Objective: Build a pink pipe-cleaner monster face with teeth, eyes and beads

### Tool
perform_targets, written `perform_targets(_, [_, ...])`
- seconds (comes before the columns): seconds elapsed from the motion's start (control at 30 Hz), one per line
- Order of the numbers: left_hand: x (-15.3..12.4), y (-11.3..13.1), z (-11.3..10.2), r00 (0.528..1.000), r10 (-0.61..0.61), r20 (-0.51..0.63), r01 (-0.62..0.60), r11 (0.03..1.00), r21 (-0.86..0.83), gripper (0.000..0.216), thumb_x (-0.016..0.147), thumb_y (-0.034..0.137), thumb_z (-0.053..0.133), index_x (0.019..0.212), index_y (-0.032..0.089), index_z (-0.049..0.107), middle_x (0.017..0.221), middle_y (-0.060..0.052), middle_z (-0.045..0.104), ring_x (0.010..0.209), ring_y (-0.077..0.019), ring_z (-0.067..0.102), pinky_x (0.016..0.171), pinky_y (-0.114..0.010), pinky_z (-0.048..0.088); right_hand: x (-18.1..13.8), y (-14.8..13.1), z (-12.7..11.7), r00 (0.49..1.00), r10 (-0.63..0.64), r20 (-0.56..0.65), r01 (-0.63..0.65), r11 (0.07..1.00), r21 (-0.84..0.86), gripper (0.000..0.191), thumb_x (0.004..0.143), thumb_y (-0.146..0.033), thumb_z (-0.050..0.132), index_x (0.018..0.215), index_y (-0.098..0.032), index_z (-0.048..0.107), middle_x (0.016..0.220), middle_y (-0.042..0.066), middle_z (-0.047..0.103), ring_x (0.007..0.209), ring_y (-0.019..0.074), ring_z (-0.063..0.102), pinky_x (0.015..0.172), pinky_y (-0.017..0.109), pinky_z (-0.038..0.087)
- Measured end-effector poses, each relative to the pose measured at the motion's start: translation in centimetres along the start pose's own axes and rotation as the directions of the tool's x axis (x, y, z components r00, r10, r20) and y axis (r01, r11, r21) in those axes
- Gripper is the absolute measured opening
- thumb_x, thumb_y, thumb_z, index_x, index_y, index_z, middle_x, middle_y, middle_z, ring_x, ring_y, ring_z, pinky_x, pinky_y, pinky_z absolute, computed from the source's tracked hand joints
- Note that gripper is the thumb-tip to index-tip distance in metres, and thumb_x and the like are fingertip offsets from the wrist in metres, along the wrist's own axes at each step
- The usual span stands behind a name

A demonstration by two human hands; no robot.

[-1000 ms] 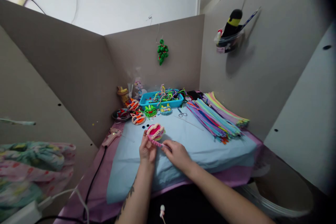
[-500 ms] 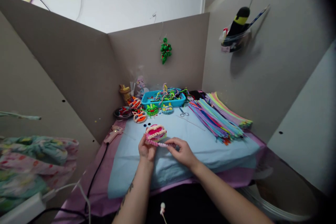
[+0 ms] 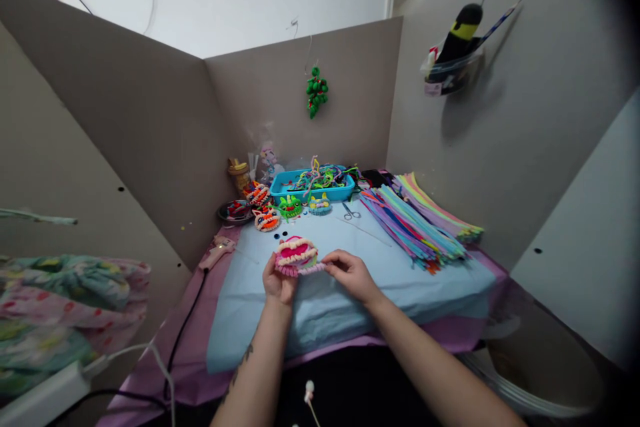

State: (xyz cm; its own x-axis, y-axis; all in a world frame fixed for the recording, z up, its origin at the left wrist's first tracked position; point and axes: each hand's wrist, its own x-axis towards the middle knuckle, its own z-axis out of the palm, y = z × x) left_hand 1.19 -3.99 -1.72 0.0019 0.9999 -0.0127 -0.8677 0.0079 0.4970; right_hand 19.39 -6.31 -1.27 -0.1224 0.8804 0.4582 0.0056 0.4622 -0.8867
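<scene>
A pink pipe-cleaner mouth-shaped craft (image 3: 294,250) with cream, bumpy rows and a deep pink inside is held above the blue cloth (image 3: 260,340). My left hand (image 3: 279,285) grips it at its left side, the thumb near its edge. A pale lilac coiled pipe cleaner (image 3: 312,269) runs out from the craft's lower edge. My right hand (image 3: 350,273) pinches the far end of that coil between thumb and fingers. Two small dark discs (image 3: 281,235) lie on the cloth just behind the craft.
Finished-looking orange (image 3: 267,219), green (image 3: 290,207) and blue (image 3: 320,205) crafts stand before a blue tray (image 3: 280,193) of pipe-cleaner scraps. Scissors (image 3: 352,212) lie right of them, beside pipe-cleaner bundles (image 3: 417,223). A pink glue gun (image 3: 218,252) rests at left, its cord trailing forward.
My right hand has shifted slightly right and up, drawing the lilac coil's end with it. More of the coil shows along the craft's lower edge. My left hand keeps its hold.
</scene>
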Motion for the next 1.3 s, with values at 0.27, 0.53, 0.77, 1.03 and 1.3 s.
perform_targets(0.27, [0.0, -0.1, -0.3, 0.998, -0.035, 0.056, 0.038, 0.998, -0.051, 0.036, 0.084, 0.03, 0.046, 0.115, 0.017, 0.059, 0.107, -0.011, 0.068, 0.111, -0.0272, 0.058, 0.104, -0.052, 0.032, 0.6, -0.3, -1.1, 0.993, 0.09, 0.082, -0.101, 0.984, 0.145, 0.016, 0.07, -0.033, 0.067, 0.075, -0.018, 0.066, 0.068, 0.001, 0.063, 0.064, 0.0139, 0.056, 0.062, 0.026, 0.044])
perform_targets(0.53, [0.3, 0.2, -1.9, 0.968, -0.119, 0.22, 0.14, 0.987, -0.082, 0.03, 0.081, 0.025, 0.047, 0.105, 0.017, 0.063, 0.108, -0.011, 0.067, 0.111, -0.0244, 0.058, 0.109, -0.046, 0.024, 1.5, -0.5, -0.1, 0.985, 0.173, 0.01, -0.169, 0.942, 0.291, 0.014, 0.065, -0.027, 0.071, 0.074, -0.017, 0.067, 0.063, -0.003, 0.06, 0.059, 0.0107, 0.051, 0.059, 0.024, 0.039])
perform_targets(0.77, [0.3, 0.1, -2.2, 0.965, -0.177, 0.193, 0.188, 0.982, -0.037, 0.048, 0.076, 0.027, 0.052, 0.124, 0.017, 0.052, 0.113, -0.011, 0.065, 0.114, -0.0245, 0.055, 0.108, -0.044, 0.027, 2.2, -0.3, 0.3, 0.968, 0.251, 0.003, -0.227, 0.871, 0.436, 0.017, 0.06, -0.024, 0.074, 0.072, -0.017, 0.063, 0.06, -0.005, 0.056, 0.052, 0.0073, 0.044, 0.051, 0.021, 0.033])
perform_targets(1.03, [-0.2, -0.1, -1.1, 0.976, -0.191, 0.107, 0.195, 0.981, -0.021, 0.052, 0.077, 0.024, 0.052, 0.129, 0.015, 0.049, 0.106, -0.01, 0.067, 0.107, -0.0237, 0.059, 0.102, -0.041, 0.036, 2.1, 1.0, 0.4, 0.917, 0.385, 0.11, -0.377, 0.741, 0.556, 0.028, 0.058, -0.024, 0.079, 0.079, -0.016, 0.062, 0.066, -0.005, 0.059, 0.054, 0.0061, 0.049, 0.048, 0.018, 0.034])
perform_targets(1.3, [-0.1, -0.3, -0.4, 0.972, -0.21, 0.102, 0.21, 0.978, 0.01, 0.046, 0.085, 0.027, 0.047, 0.13, 0.015, 0.046, 0.111, -0.01, 0.065, 0.108, -0.0203, 0.059, 0.101, -0.037, 0.037, 2.1, 1.4, 0.6, 0.83, 0.471, 0.3, -0.507, 0.413, 0.756, 0.036, 0.065, -0.011, 0.073, 0.095, -0.018, 0.055, 0.079, 0.001, 0.068, 0.064, 0.0121, 0.064, 0.06, 0.025, 0.052])
